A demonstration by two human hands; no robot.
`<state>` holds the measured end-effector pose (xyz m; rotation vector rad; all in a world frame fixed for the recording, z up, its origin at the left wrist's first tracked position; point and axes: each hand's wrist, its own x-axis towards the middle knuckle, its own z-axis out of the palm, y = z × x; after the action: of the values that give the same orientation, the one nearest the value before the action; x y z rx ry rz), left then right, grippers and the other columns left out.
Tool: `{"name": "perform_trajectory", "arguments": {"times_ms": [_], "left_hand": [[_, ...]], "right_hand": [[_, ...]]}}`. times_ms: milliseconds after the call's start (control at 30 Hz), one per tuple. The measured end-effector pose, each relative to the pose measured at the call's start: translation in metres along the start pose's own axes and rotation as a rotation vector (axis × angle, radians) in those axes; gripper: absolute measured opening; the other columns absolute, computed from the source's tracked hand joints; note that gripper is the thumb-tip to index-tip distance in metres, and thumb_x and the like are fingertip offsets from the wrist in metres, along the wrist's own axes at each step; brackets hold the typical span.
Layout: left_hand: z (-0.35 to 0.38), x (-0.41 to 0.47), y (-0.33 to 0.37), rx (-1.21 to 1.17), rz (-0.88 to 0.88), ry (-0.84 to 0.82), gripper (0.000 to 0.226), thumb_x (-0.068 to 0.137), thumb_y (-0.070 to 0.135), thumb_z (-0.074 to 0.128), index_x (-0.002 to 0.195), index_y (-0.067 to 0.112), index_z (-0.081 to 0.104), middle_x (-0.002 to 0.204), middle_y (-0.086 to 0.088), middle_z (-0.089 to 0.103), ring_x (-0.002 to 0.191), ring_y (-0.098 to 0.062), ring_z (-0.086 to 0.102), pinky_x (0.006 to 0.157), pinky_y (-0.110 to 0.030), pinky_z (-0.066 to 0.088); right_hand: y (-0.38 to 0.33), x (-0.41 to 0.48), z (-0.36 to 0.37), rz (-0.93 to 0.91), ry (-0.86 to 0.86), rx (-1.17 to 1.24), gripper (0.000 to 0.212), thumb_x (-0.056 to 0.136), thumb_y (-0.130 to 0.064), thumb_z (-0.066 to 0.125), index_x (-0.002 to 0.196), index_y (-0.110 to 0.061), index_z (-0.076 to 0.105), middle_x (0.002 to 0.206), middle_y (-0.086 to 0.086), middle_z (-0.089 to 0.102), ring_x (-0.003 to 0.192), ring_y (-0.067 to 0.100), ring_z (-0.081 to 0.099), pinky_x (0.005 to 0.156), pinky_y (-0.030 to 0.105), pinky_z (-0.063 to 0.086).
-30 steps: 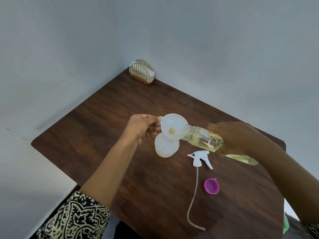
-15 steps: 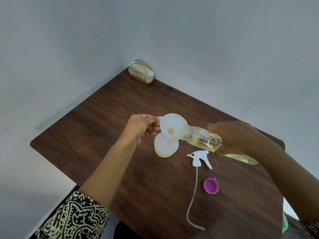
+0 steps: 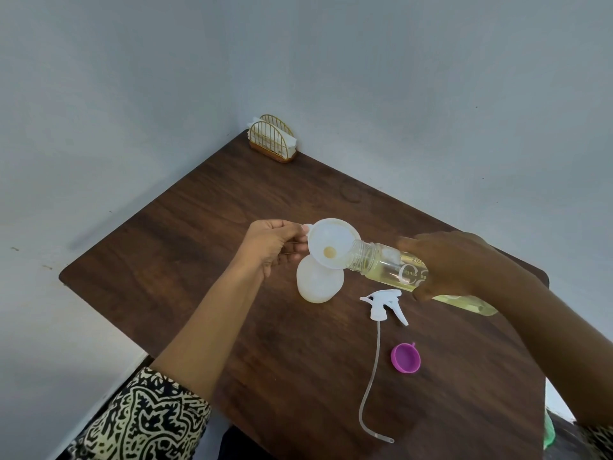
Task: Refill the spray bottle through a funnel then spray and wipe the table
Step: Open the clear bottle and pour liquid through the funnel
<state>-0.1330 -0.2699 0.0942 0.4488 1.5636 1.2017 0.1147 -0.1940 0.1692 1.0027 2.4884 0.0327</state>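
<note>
A white funnel [image 3: 331, 240] sits in the neck of a white spray bottle [image 3: 318, 283] standing on the dark wooden table [image 3: 185, 247]. My left hand [image 3: 273, 245] pinches the funnel's small tab at its left rim. My right hand [image 3: 454, 263] grips a clear refill bottle [image 3: 381, 262] of pale yellow liquid, tipped nearly flat with its open mouth over the funnel's right rim. A little yellow liquid shows at the funnel's hole. The white trigger sprayer head [image 3: 384, 303] with its long dip tube lies on the table in front of the spray bottle.
A purple cap [image 3: 405, 357] lies open side up near the dip tube. A gold wire napkin holder [image 3: 272, 138] stands at the table's far corner against the grey wall. Something green [image 3: 549, 433] shows at the table's right edge.
Almost nothing differs: both hands and the tipped refill bottle keep their places over the funnel, with only a slight shift of the whole view.
</note>
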Motion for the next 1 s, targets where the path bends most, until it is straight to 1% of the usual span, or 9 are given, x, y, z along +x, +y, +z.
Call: {"name": "perform_trajectory", "arguments": {"times_ms": [133,333,533,633,667,767,900,1000], "left_hand": [[-0.0005,0.0003,-0.0004,0.002,0.003,0.001,0.007,0.084,0.011,0.073,0.078,0.009,0.074,0.063,-0.002,0.074,0.053,-0.008,0.069,0.048,-0.020,0.054],[-0.0001,0.0005,0.0001,0.003,-0.007,0.005,0.007,0.085,0.011,0.073,0.080,0.007,0.074,0.064,-0.003,0.074,0.053,-0.008,0.069,0.047,-0.020,0.054],[0.0009,-0.0005,0.0012,0.007,-0.007,0.006,0.006,0.085,0.011,0.072,0.082,0.006,0.073,0.061,-0.001,0.073,0.051,-0.007,0.068,0.047,-0.019,0.053],[0.0005,-0.0008,0.0009,0.013,-0.005,0.010,0.006,0.085,0.012,0.073,0.081,0.007,0.073,0.062,-0.001,0.073,0.051,-0.007,0.068,0.047,-0.020,0.053],[0.0004,-0.0008,0.0007,0.012,-0.003,0.008,0.007,0.085,0.011,0.072,0.080,0.007,0.073,0.061,-0.001,0.073,0.051,-0.006,0.068,0.047,-0.020,0.053],[0.0002,-0.0008,0.0005,0.007,-0.002,0.004,0.007,0.085,0.011,0.072,0.080,0.007,0.072,0.061,-0.001,0.073,0.051,-0.007,0.068,0.047,-0.020,0.053],[0.0000,-0.0001,0.0005,0.013,0.002,0.001,0.006,0.086,0.011,0.072,0.083,0.006,0.073,0.062,-0.001,0.073,0.052,-0.007,0.068,0.048,-0.020,0.053],[0.0002,0.0000,0.0002,0.014,0.000,0.002,0.007,0.086,0.012,0.073,0.083,0.006,0.073,0.062,-0.001,0.073,0.051,-0.007,0.068,0.048,-0.020,0.053]], "right_hand": [[0.0009,0.0003,-0.0007,-0.003,0.000,0.002,0.061,0.062,-0.052,0.074,0.112,-0.035,0.043,0.091,-0.014,0.056,0.077,0.010,0.052,0.050,0.020,0.029],[0.0009,0.0003,-0.0011,0.000,0.000,-0.001,0.059,0.061,-0.052,0.074,0.109,-0.036,0.043,0.087,-0.015,0.053,0.077,0.010,0.053,0.051,0.022,0.031],[0.0016,0.0014,-0.0007,0.001,0.001,-0.006,0.061,0.061,-0.053,0.074,0.111,-0.036,0.043,0.089,-0.015,0.055,0.077,0.010,0.053,0.055,0.023,0.036],[0.0016,0.0014,0.0000,0.004,-0.002,0.005,0.061,0.061,-0.053,0.074,0.111,-0.036,0.043,0.091,-0.014,0.057,0.078,0.010,0.055,0.060,0.025,0.045],[0.0014,0.0014,-0.0001,0.006,-0.003,0.007,0.061,0.060,-0.053,0.074,0.111,-0.036,0.043,0.091,-0.014,0.057,0.078,0.010,0.055,0.061,0.025,0.046],[0.0009,0.0015,-0.0006,0.004,0.000,0.001,0.060,0.061,-0.052,0.074,0.110,-0.036,0.043,0.087,-0.015,0.054,0.077,0.010,0.053,0.055,0.023,0.038],[0.0014,0.0008,-0.0012,0.004,0.002,0.013,0.058,0.061,-0.050,0.073,0.108,-0.035,0.044,0.087,-0.013,0.056,0.078,0.011,0.056,0.057,0.024,0.041],[0.0013,0.0003,-0.0015,0.000,-0.004,0.019,0.056,0.061,-0.050,0.073,0.106,-0.035,0.044,0.085,-0.014,0.055,0.078,0.010,0.056,0.054,0.023,0.037]]}}
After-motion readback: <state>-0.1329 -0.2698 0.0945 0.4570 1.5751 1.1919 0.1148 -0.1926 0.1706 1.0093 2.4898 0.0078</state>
